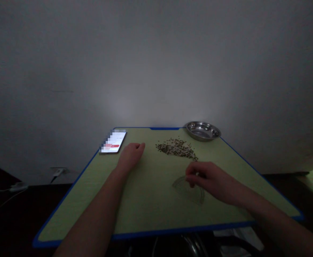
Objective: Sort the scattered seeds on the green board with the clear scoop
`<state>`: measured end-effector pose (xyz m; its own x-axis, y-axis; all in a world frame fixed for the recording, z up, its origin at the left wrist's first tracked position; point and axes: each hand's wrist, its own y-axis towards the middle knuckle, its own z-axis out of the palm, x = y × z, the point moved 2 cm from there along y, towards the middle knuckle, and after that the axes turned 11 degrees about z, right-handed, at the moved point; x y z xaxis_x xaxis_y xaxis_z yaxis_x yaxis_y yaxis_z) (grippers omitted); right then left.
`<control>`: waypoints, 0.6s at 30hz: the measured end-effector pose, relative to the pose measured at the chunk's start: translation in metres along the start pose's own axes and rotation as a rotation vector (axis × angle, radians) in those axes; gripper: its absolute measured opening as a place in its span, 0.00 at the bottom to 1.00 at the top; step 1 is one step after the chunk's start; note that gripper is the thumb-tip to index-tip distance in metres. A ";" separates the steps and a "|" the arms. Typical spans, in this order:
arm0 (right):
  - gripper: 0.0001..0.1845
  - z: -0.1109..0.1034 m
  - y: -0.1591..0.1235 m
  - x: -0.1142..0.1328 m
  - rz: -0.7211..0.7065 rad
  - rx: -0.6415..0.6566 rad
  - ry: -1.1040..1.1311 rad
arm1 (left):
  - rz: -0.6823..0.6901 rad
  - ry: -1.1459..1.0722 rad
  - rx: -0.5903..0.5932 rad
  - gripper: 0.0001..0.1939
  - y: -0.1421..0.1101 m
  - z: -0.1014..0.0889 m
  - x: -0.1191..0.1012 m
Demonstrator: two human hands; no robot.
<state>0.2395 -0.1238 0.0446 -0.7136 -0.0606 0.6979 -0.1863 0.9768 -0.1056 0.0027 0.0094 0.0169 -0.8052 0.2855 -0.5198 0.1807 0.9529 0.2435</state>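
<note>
A loose pile of small dark seeds or beans (176,147) lies spread on the pale green tabletop (145,200). My right hand (206,175) is just nearer to me than the pile, its thumb and fingers pinched together. Whatever may be between those fingertips is too small or too hidden to make out. Left of the pile, my left hand (132,154) rests near the table with its fingers curled closed, and nothing shows in it. Beneath the right hand, a faint arc-shaped marking (188,191) shows on the tabletop.
At the back right corner stands a shiny shallow metal bowl (203,131). A phone with a lit screen (115,141) lies at the back left, beside my left hand. The table has a blue rim, and a pale wall (156,71) rises behind it.
</note>
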 end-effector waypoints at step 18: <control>0.11 -0.038 -0.001 -0.100 0.135 -0.284 0.120 | 0.022 -0.039 0.010 0.21 0.000 0.002 0.000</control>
<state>0.3372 -0.1110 0.0016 -0.6315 0.0810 0.7711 0.1121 0.9936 -0.0125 0.0037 0.0099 0.0148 -0.7784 0.3101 -0.5458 0.2038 0.9472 0.2475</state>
